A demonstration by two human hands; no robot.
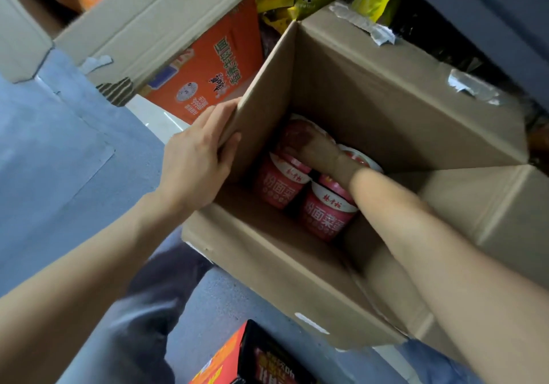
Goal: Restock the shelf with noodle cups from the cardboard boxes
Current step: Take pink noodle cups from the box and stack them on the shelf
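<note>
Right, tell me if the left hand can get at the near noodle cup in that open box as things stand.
Probably not at once: the left hand grips the cardboard box wall, and the right hand and its forearm lie over the near noodle cup. Once it lets go, the open top leaves room.

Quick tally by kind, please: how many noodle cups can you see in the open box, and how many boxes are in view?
Noodle cups: 4 visible in the open box; more may be hidden
Plain cardboard boxes: 2, the open box and another
Orange printed boxes: 2
Total: 8
</note>
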